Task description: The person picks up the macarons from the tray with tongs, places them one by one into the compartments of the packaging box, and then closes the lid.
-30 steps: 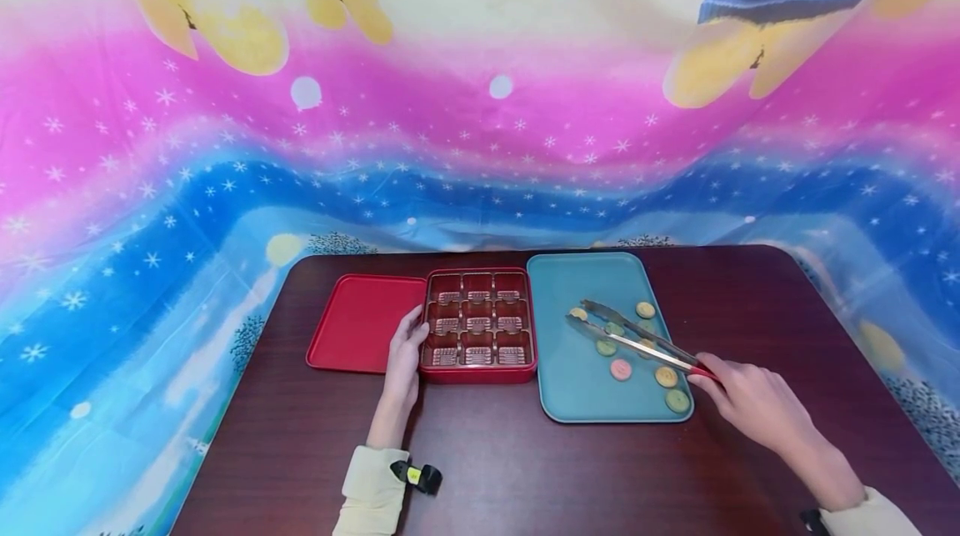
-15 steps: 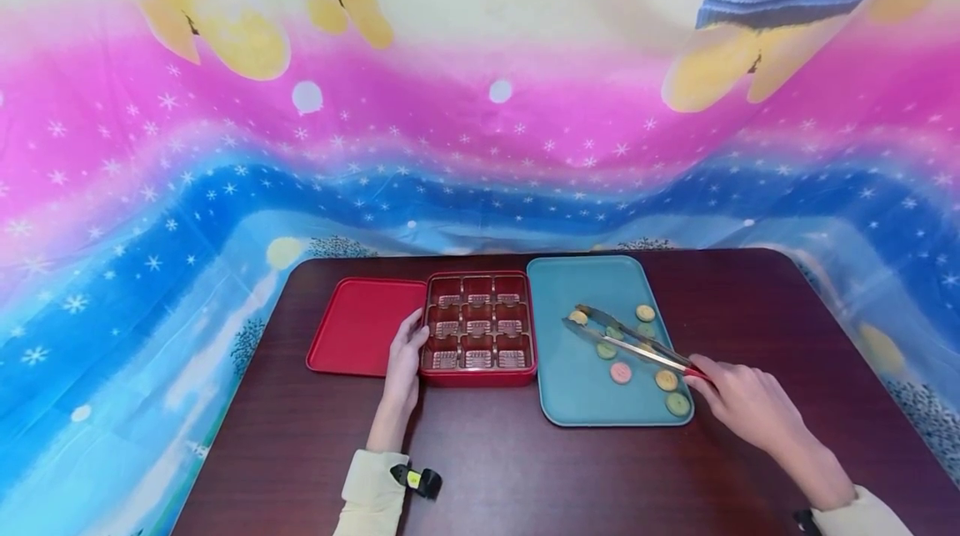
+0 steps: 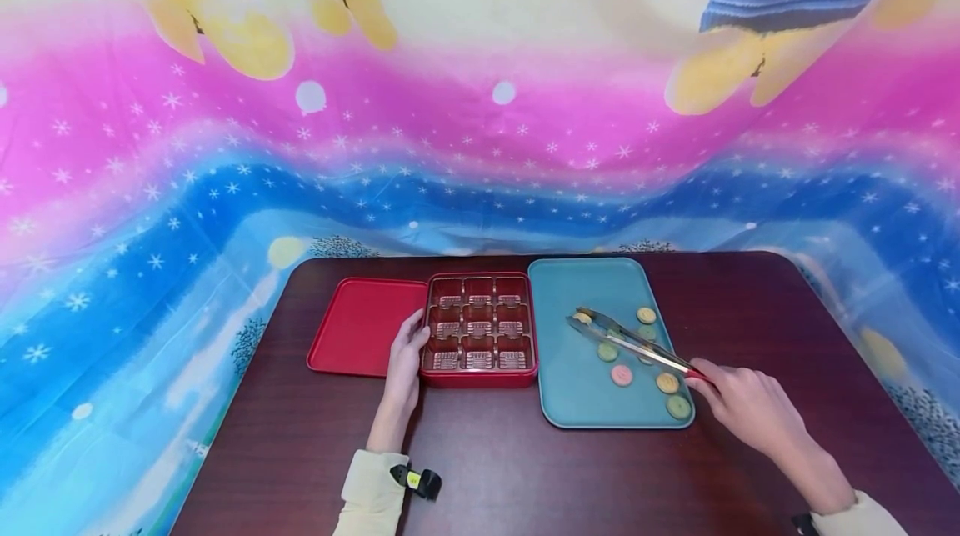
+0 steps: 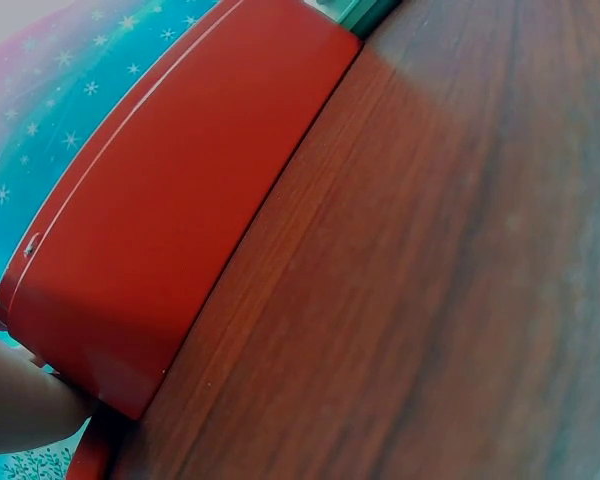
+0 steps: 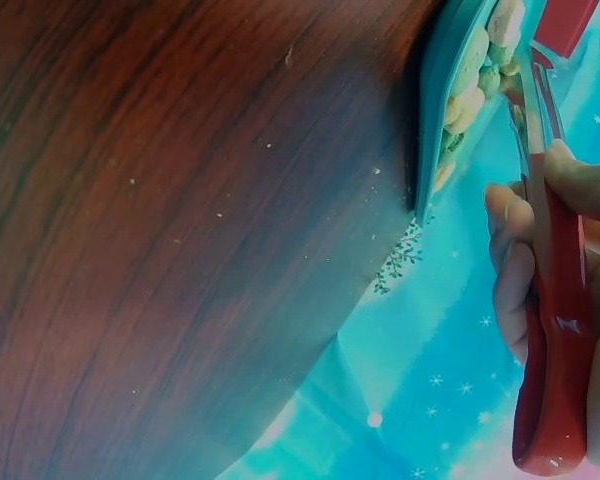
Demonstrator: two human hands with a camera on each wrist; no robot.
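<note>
My left hand [image 3: 405,357] rests against the left side of a red tin [image 3: 480,380], fingertips at its rim. Inside the tin is a clear brown insert [image 3: 478,326] divided into several compartments, which hold nothing. With my right hand [image 3: 750,403] I grip the red handles of metal tongs [image 3: 637,344]; in the right wrist view the thumb and curled fingers close round the handles [image 5: 565,330]. The tongs' tips lie either side of a small yellow biscuit [image 3: 582,318] on a teal tray [image 3: 585,398]. Whether the tips squeeze it cannot be told.
Several round biscuits lie on the tray, among them a pink one [image 3: 621,375], a green one [image 3: 678,408] and a yellow one [image 3: 667,383]. A red lid [image 3: 363,328] lies left of the tin. A printed cloth [image 3: 480,144] hangs behind the dark wooden table [image 3: 495,469].
The tongs' tips have shifted slightly down and drawn closer together round the yellow biscuit. My right hand has moved a little left. My left hand stays at the tin.
</note>
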